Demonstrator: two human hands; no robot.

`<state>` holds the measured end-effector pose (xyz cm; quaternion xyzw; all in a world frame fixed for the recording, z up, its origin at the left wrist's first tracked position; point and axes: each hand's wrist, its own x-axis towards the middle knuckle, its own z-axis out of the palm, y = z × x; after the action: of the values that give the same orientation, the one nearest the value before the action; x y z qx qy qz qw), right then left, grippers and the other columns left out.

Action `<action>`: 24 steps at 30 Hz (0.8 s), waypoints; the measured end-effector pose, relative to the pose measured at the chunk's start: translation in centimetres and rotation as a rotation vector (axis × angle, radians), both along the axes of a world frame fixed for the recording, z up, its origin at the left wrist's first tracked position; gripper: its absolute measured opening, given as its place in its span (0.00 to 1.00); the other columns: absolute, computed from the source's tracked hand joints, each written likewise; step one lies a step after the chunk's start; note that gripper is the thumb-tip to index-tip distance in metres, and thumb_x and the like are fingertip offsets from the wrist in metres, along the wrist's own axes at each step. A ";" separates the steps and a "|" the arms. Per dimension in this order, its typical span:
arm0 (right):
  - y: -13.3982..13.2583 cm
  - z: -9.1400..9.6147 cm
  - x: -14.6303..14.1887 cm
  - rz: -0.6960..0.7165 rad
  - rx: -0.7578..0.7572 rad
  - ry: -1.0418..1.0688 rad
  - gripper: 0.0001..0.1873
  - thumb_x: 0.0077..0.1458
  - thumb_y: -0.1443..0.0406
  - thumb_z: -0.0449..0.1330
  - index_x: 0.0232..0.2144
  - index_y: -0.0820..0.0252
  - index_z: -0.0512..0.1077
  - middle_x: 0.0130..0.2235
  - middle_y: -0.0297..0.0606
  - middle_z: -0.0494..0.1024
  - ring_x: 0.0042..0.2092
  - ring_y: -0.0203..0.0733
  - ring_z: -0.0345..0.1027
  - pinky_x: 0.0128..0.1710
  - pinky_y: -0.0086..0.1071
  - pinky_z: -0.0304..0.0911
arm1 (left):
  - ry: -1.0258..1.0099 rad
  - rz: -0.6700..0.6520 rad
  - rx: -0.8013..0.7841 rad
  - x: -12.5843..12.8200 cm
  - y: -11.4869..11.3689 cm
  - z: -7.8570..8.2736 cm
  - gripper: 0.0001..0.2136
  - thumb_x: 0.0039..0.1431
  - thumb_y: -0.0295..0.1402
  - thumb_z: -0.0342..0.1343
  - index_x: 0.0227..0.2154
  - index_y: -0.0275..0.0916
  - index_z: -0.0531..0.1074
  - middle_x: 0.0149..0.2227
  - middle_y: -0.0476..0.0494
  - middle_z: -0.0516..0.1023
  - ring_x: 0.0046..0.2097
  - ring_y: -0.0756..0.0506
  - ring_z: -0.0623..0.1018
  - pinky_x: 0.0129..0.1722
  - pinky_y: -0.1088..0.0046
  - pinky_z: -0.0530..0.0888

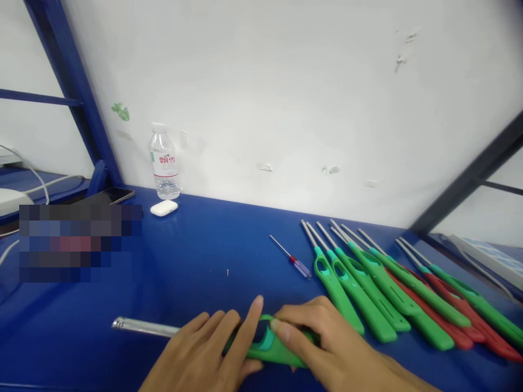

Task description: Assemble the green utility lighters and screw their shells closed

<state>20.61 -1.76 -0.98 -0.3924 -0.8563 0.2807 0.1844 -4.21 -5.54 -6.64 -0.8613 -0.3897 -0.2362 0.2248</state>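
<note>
A green long-nosed lighter lies near the front edge of the blue table, its metal tube pointing left. My left hand grips the lighter's front part, fingers curled over it with the index finger across the trigger opening. My right hand closes on the handle, thumb and fingers pressing the teal trigger area. A small screwdriver with a red and clear handle lies loose beyond the hands. A tiny screw sits on the table to its left.
A row of several green and red lighters lies at the right, tubes toward the wall. A water bottle, a white earbud case and a phone sit at the back left. A power strip lies at the far right.
</note>
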 end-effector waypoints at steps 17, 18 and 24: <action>5.3 6.2 -3.7 -0.021 0.594 -0.650 0.21 0.80 0.62 0.48 0.35 0.58 0.74 0.30 0.39 0.82 0.28 0.45 0.77 0.27 0.38 0.46 | -0.091 0.058 -0.089 -3.4 0.8 -0.4 0.19 0.77 0.33 0.51 0.66 0.45 0.72 0.57 0.41 0.84 0.53 0.38 0.85 0.55 0.61 0.82; 6.0 6.4 -4.8 -0.001 0.592 -0.659 0.21 0.80 0.61 0.48 0.36 0.58 0.75 0.30 0.40 0.83 0.29 0.46 0.78 0.28 0.37 0.48 | -0.093 0.049 -0.079 -3.4 0.8 -0.4 0.19 0.76 0.33 0.52 0.65 0.45 0.73 0.57 0.41 0.84 0.53 0.37 0.85 0.54 0.61 0.82; 8.9 5.1 -9.3 0.170 0.564 -0.707 0.25 0.79 0.60 0.49 0.37 0.62 0.82 0.36 0.48 0.87 0.37 0.53 0.84 0.35 0.37 0.66 | -0.114 0.064 -0.073 -3.6 0.7 -0.7 0.19 0.74 0.34 0.54 0.65 0.46 0.73 0.56 0.42 0.84 0.53 0.38 0.85 0.54 0.63 0.83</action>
<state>11.34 7.09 4.14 -0.3269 -0.9388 -0.1001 -0.0430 -7.79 -4.87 -7.38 -0.8413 -0.4374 -0.2632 0.1779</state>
